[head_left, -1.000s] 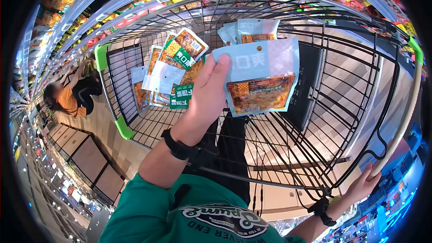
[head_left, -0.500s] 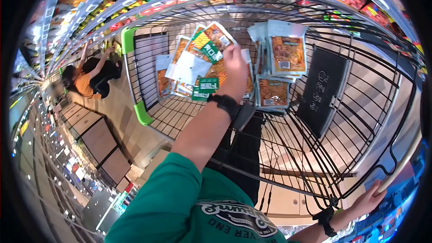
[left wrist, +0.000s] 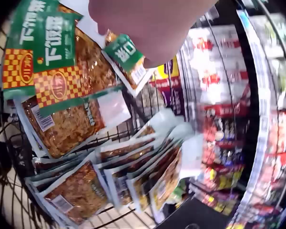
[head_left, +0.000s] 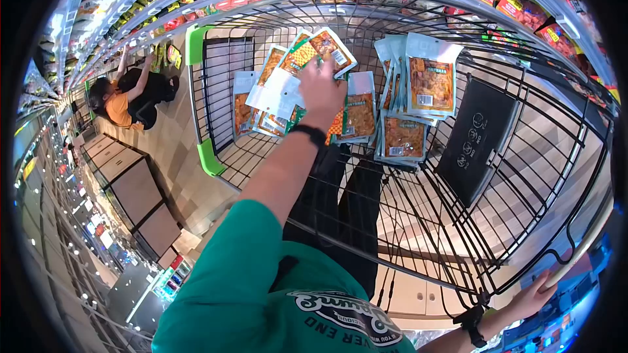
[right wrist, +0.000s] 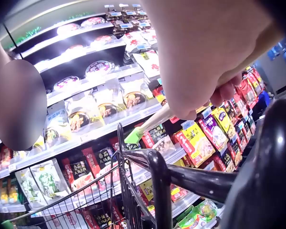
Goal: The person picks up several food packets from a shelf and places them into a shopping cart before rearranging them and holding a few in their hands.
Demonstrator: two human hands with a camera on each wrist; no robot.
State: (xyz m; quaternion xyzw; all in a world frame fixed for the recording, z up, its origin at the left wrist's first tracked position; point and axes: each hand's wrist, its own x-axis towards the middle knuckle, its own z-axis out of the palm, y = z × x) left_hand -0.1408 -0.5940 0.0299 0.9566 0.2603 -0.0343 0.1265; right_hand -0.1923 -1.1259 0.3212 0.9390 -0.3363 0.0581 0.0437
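My left hand (head_left: 322, 95) reaches over a loose heap of flat food pouches (head_left: 330, 49) in the shopping cart (head_left: 418, 222). Its fingers lie spread across the upper packs, among them a pale one turned back side up (head_left: 275, 95). Seen from the left wrist, the hand (left wrist: 148, 28) covers part of a small green-labelled pouch (left wrist: 126, 55). To the right, pale-blue pouches (head_left: 432, 82) stand in an overlapping row, with a flat stack (head_left: 402, 138) in front. My right hand (head_left: 533, 295) grips the cart's pale handle bar (head_left: 585, 245).
A black flap (head_left: 481, 140) with printed symbols lies at the cart's handle side. Stocked shelves (right wrist: 86, 133) run along the far side. A person in orange (head_left: 121, 104) crouches in the aisle at left, near wooden cabinets (head_left: 127, 183).
A second ago my left hand held up a pale-blue pouch; a similar one then lay on the right row. The hand has since moved left over the heap. My right hand stays on the handle.
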